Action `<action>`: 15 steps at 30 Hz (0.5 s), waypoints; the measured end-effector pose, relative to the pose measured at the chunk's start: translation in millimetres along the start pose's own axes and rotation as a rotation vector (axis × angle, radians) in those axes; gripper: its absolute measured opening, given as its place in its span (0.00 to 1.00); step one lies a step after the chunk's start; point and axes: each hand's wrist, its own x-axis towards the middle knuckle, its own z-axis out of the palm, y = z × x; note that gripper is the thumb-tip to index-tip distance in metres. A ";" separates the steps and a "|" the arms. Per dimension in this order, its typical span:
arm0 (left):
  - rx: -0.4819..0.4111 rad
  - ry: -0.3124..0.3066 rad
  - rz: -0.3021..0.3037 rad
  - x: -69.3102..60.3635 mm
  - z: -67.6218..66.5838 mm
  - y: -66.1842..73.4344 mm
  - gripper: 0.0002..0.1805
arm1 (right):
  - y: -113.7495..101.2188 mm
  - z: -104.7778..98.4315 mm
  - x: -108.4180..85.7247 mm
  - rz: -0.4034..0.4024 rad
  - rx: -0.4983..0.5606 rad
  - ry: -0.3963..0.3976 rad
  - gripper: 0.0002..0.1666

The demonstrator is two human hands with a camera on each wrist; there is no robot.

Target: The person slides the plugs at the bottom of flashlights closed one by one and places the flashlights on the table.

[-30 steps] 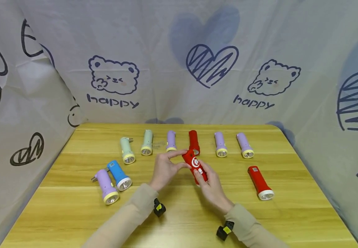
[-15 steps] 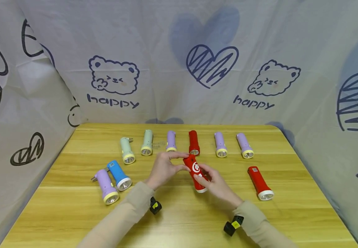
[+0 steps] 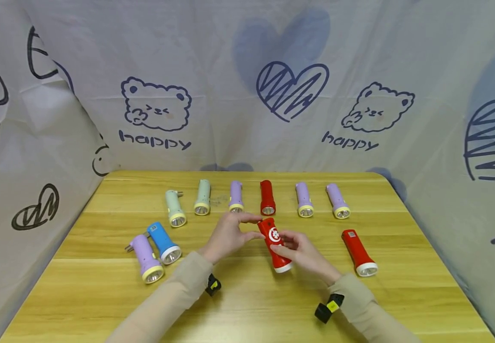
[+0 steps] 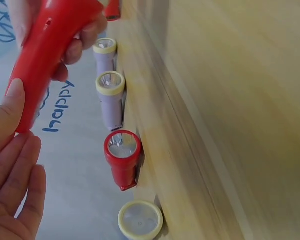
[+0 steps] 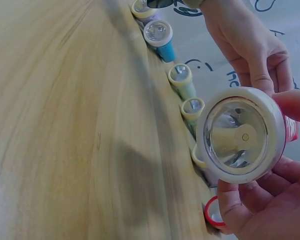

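A red flashlight (image 3: 276, 252) with a white rim and a white round logo is held above the table in both hands. My left hand (image 3: 229, 238) pinches its tail end between thumb and fingers. My right hand (image 3: 309, 257) grips the body closer to the lens. The right wrist view shows the flashlight's clear lens (image 5: 238, 137) face-on. In the left wrist view, the left thumb (image 4: 12, 102) presses on the red body near its end. Beyond the hands lies another red flashlight (image 3: 267, 197).
A back row also has green (image 3: 202, 196) and purple flashlights (image 3: 302, 197). At the left, a purple one (image 3: 145, 252) with plug prongs lies beside a blue one (image 3: 160, 237). A white-rimmed red flashlight (image 3: 358, 250) lies at the right. Printed cloth (image 3: 230, 128) stands behind the wooden table.
Both hands have brought the red flashlight slightly nearer and to the right. It has turned more upright in the head view, and its white rim now shows below the right hand.
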 end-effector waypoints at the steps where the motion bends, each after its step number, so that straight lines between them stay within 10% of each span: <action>1: 0.011 -0.005 0.003 -0.3 -0.3 0.1 0.22 | 0.4 -0.4 -0.2 0.012 0.004 0.009 0.27; 15: 0.213 -0.101 0.054 -6.3 -5.5 2.7 0.22 | 2.7 -12.7 -14.1 0.119 -0.054 0.126 0.25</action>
